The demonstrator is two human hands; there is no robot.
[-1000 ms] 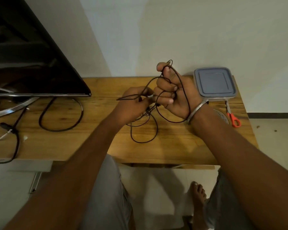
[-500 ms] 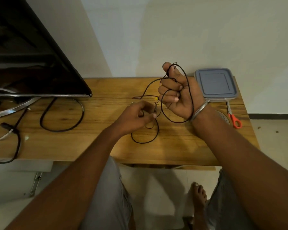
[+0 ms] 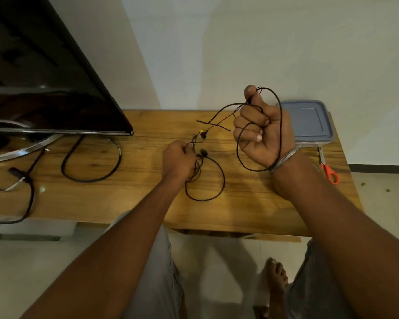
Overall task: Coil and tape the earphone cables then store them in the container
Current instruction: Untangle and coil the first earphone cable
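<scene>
Home, likely living room. Flat-screen TV (image 3: pixel 44 77) on curved chrome stand (image 3: pixel 21 153) at left end of wooden table (image 3: pixel 136 203), against plain painted wall (image 3: pixel 240 42). Power cable (image 3: pixel 90 178) looped beside stand. Lidded plastic container (image 3: pixel 306 120) at far right corner, orange-handled scissors (image 3: pixel 329 171) by right edge. Pale tiled floor (image 3: pixel 228 272) below, bare foot (image 3: pixel 275 277) on it.

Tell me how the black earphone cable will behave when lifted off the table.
Probably very floppy: the earphone cable droops in slack loops from the right hand towards the table. Likely light: it is thin, and one hand holds several loops up. Apt to tangle, since strands cross near the left hand.
</scene>
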